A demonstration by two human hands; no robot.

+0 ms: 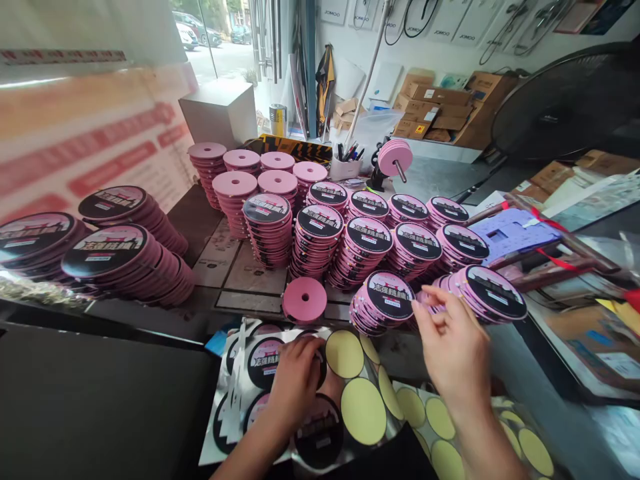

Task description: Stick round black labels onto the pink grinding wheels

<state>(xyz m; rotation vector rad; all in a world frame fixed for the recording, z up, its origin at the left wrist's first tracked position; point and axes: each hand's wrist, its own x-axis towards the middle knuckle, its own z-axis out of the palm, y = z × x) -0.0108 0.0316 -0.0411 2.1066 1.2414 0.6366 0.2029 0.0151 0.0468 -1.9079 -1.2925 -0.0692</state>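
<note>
My left hand [296, 381] rests palm down on a sticker sheet [240, 400] of round black labels, with fingers curled at a label's edge. My right hand [453, 343] reaches toward a leaning stack of pink discs with black labels [487, 293], its fingers pinched together at the stack's edge. Another labelled stack [383, 303] leans just left of that hand. A single bare pink disc [305, 299] lies flat on the table above the sheet. Yellow round backing spots [363, 410] show where labels have come off.
Many stacks of labelled pink discs [367, 247] fill the table's middle, and unlabelled pink stacks [235, 193] stand behind. More labelled stacks [115, 260] lean at the left. A black fan [565, 100], cardboard boxes [440, 107] and a purple tray [510, 233] sit at the right.
</note>
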